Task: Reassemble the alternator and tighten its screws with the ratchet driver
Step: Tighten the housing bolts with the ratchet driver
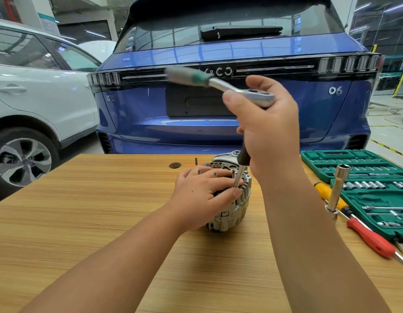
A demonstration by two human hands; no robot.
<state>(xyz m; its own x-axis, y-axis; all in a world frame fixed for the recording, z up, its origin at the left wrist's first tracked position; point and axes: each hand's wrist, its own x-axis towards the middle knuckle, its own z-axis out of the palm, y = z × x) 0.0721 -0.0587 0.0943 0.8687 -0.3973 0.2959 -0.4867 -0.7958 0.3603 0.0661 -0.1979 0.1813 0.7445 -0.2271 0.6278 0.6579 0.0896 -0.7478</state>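
A silver alternator [234, 211] stands on the wooden table [94, 211], with several screws sticking up from its top. My left hand [202, 193] lies over its top and grips it. My right hand [270, 127] holds the head of the ratchet driver [218, 83] high above it. The ratchet's grey and green handle points left and looks blurred. A long extension bar [240, 170] runs down from my right hand to a screw at the alternator's right rim, beside my left thumb.
An open green socket set case [354, 163] lies at the table's right edge. A yellow screwdriver [327, 190], a red-handled screwdriver [369, 238] and an upright socket bar [338, 188] lie near it. A blue car [218, 123] stands behind the table, a white car [38, 105] to the left.
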